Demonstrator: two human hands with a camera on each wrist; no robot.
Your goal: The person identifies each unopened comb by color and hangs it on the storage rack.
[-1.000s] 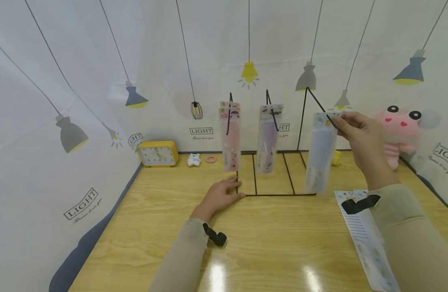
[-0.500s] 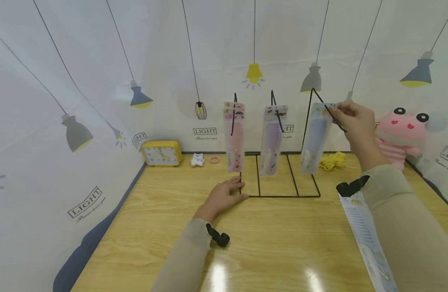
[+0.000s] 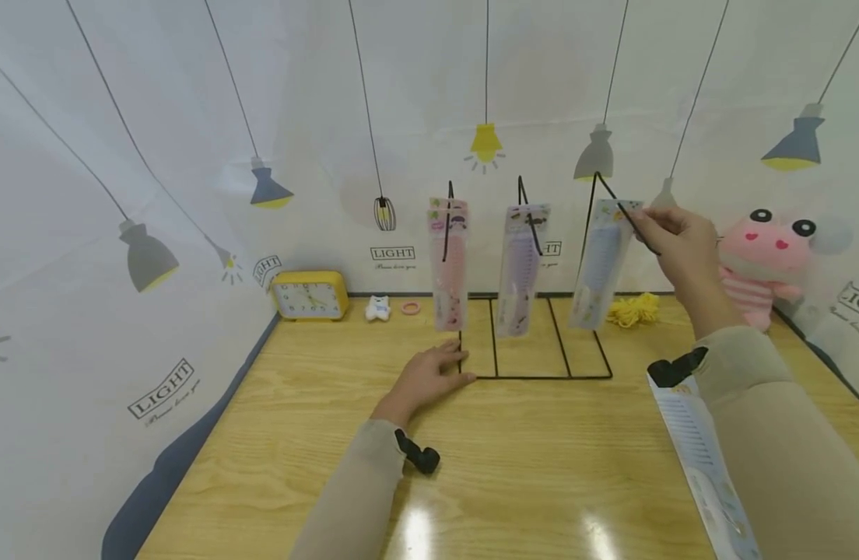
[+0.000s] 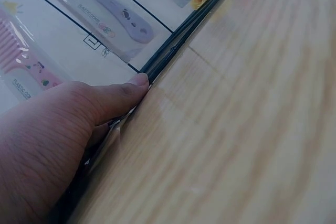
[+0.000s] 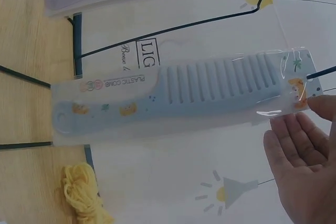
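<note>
A packaged blue comb [image 3: 597, 264] hangs from the right arm of a black wire rack [image 3: 569, 378]. My right hand [image 3: 681, 245] is at the package's upper right corner. Its thumb [image 5: 324, 106] meets the corner, while the fingers look loose below the edge in the right wrist view. My left hand [image 3: 429, 377] rests on the rack's front left base corner, fingers extended over the side wire. The thumb [image 4: 123, 95] lies straight against the wire. Packaged pink combs [image 3: 449, 272] and purple combs [image 3: 520, 272] hang on the other arms.
More packaged blue combs [image 3: 702, 459] lie under my right forearm. Along the back stand a yellow clock [image 3: 309, 295], a white star-shaped figure [image 3: 377, 308], a pink ring [image 3: 411, 308], yellow yarn [image 3: 634, 309] and a pink plush toy [image 3: 762, 264].
The blue comb has moved up and back along the right arm and now hangs there. My right hand has since shifted slightly right of the package. The left hand stays put.
</note>
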